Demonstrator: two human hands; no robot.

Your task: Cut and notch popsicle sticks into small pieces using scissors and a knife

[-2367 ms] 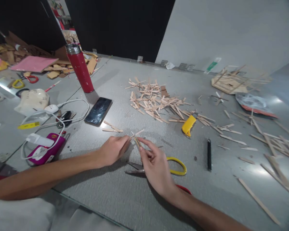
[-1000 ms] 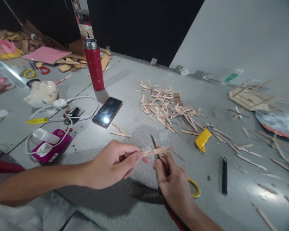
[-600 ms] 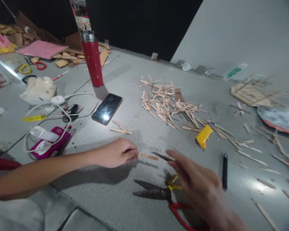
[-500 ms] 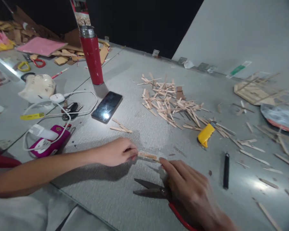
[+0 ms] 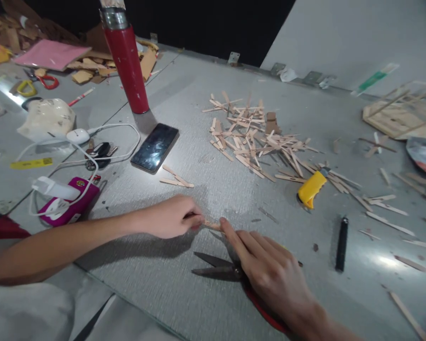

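A small notched wooden craft stick [image 5: 212, 226] bridges the space between my hands, low over the grey table. My left hand [image 5: 179, 217] pinches its left end between thumb and fingers. My right hand [image 5: 266, 265] has its index finger stretched onto the stick's right end; the other fingers curl round a slim craft knife, mostly hidden beneath them. Under my right hand lie scissors [image 5: 218, 268] with dark blades spread apart and a red handle, partly covered. A few loose stick pieces [image 5: 177, 180] rest beyond my left hand.
Behind are a pile of cut sticks [image 5: 248, 137], a phone [image 5: 155, 148] and a red bottle [image 5: 126, 66]. On the right lie a yellow cutter [image 5: 311, 188], a black rod-like tool [image 5: 341, 244] and scattered sticks. Cables and a purple power bank [image 5: 76, 201] sit left.
My hands lowered the stick towards the table. My right hand drew back with the knife, then came in, its index finger now on the stick. The view shifted slightly.
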